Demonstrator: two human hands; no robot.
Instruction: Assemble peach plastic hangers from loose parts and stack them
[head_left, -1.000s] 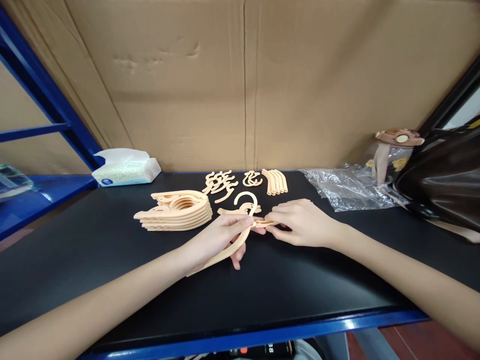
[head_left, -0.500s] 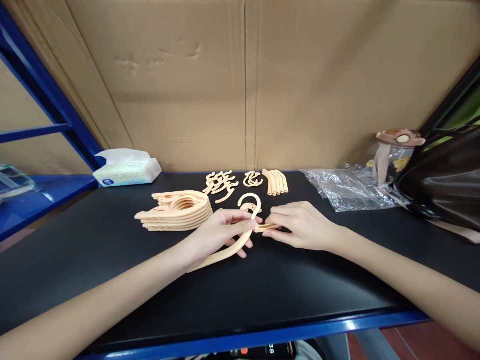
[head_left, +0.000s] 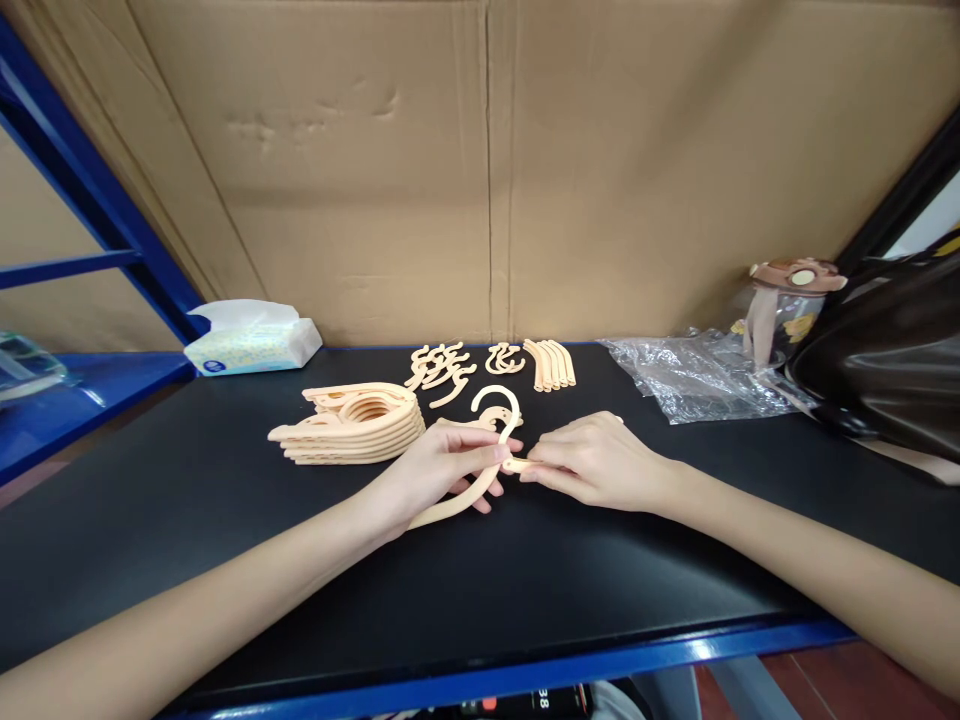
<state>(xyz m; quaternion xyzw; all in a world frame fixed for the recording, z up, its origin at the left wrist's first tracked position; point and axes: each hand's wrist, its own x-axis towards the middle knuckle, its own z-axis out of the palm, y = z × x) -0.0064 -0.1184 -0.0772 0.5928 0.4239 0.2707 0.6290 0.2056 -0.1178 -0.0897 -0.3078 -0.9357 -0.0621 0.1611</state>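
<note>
My left hand [head_left: 442,462] pinches a cream plastic clothes hanger [head_left: 459,503] where its curved hook rises above the thumb. One arm of the hanger slants down to the left beneath my palm. On the right, a short narrow cream arm piece [head_left: 517,465] meets the hanger at that joint, and my right hand [head_left: 600,460] is closed on it, hiding most of its length. Just behind the hook lies a small rounded cream part [head_left: 495,416] with holes. A stack of cream folded hangers [head_left: 352,440] stands left of my left hand.
Behind my hands lie loose hook-like parts [head_left: 441,368], small curved parts [head_left: 505,358] and a row of curved bars [head_left: 553,364]. A tissue pack [head_left: 255,345] sits back left. Back right are crumpled clear plastic [head_left: 675,375], a bottle [head_left: 799,300] and a dark bag [head_left: 885,360].
My right hand has shifted slightly down and right along the arm piece, which now lies straighter at the joint. My left hand keeps its hold with hardly any movement.
</note>
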